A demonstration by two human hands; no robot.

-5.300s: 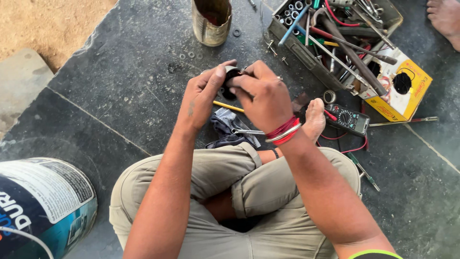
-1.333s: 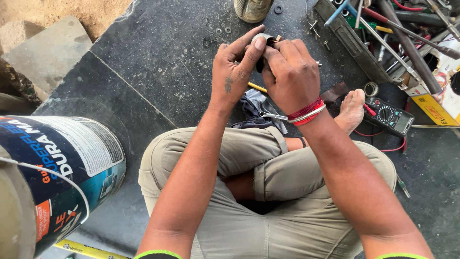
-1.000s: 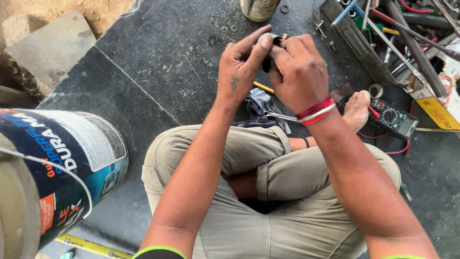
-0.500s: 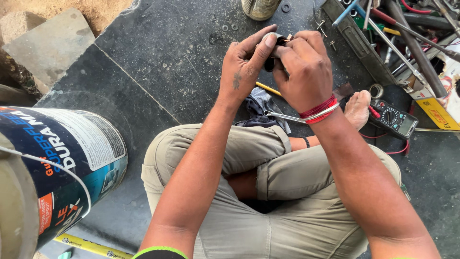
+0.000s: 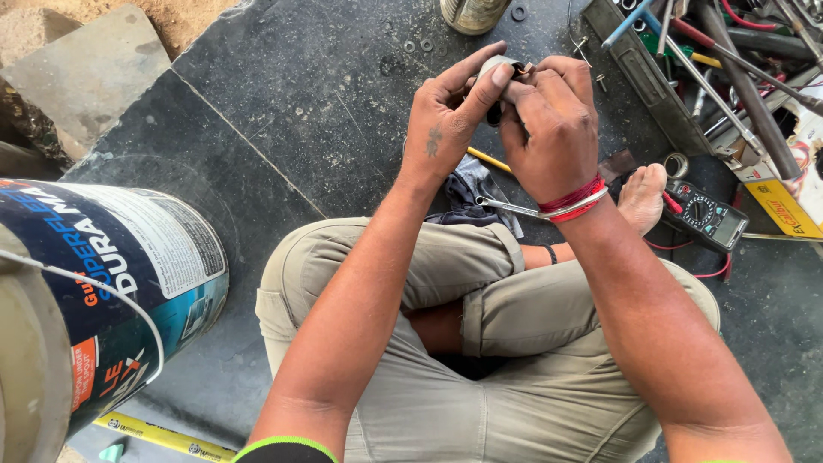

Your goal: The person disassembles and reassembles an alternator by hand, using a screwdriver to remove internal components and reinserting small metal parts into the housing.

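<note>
Head view, looking down on a person seated cross-legged in khaki trousers (image 5: 514,343) on a dark stone floor (image 5: 283,129). Nearest the camera, at the left edge, a large paint bucket (image 5: 103,291) with a wire handle; below it, a yellow tape measure (image 5: 163,435) lying on the floor. Both forearms extend forward over the knees. Left hand (image 5: 446,120): fingers curled, thumb and forefinger pinched closed on a small grey metal part (image 5: 499,65). Right hand (image 5: 553,129): closed on the same part from the other side, fingers folded over it and hiding most of it; red thread bands (image 5: 573,199) circle the wrist. The part is held between both hands, above the floor and in front of the knees. Beneath the hands: a grey cloth (image 5: 471,184), a metal spanner (image 5: 510,207) and a yellow-handled tool (image 5: 489,159). To the right, a bare foot (image 5: 641,197), and just beside it a multimeter (image 5: 707,214) with red leads. Farther off, upper right, an open toolbox (image 5: 651,86) crowded with tools; at the top edge, a tin can (image 5: 471,13) with loose washers (image 5: 420,45) nearby
</note>
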